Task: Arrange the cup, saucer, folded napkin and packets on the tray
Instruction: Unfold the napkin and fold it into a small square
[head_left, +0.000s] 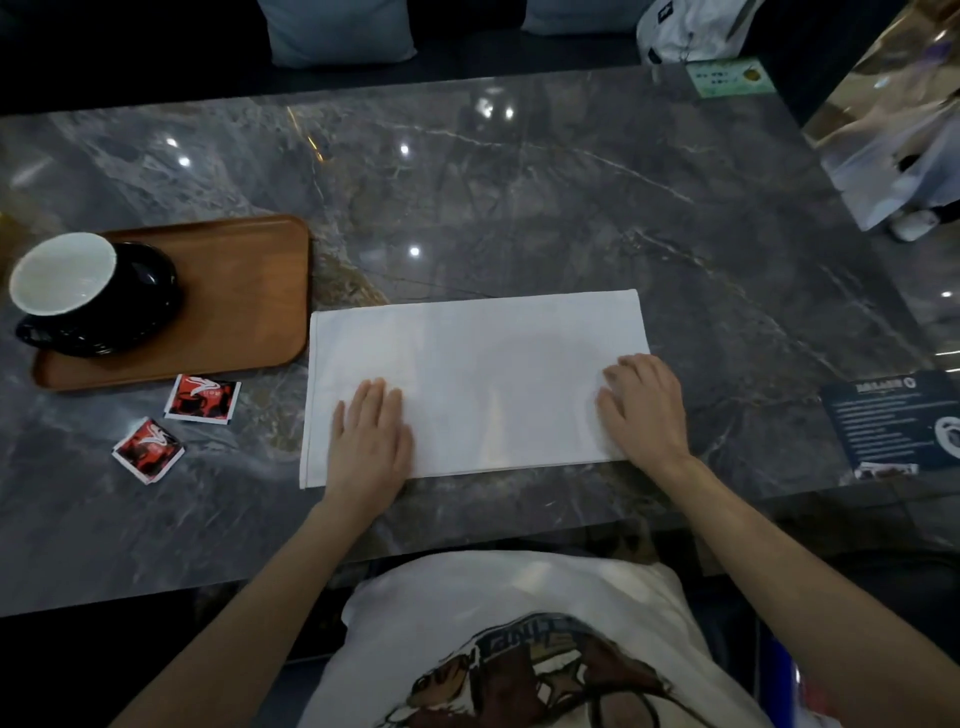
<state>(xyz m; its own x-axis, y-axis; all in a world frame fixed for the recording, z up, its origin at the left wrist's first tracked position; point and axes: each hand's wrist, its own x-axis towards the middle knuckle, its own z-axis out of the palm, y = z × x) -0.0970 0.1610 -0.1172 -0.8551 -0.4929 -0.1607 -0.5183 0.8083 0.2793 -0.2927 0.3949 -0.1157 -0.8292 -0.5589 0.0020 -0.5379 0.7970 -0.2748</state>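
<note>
- Left hand (370, 435): fingers straight, pressed flat on the napkin (478, 374) near its left end.
- Right hand (644, 405): fingers slightly bent, resting on the napkin's right edge; whether they pinch it, cannot tell.
- Napkin: white, flat on the counter (519, 197), long axis left to right.
- Tray (249, 291): just left of the napkin, carrying cup (65, 273) on saucer (130, 322).
- Two packets (202, 399) (148, 450): on the counter, just in front of the tray, apart from each other.
</note>
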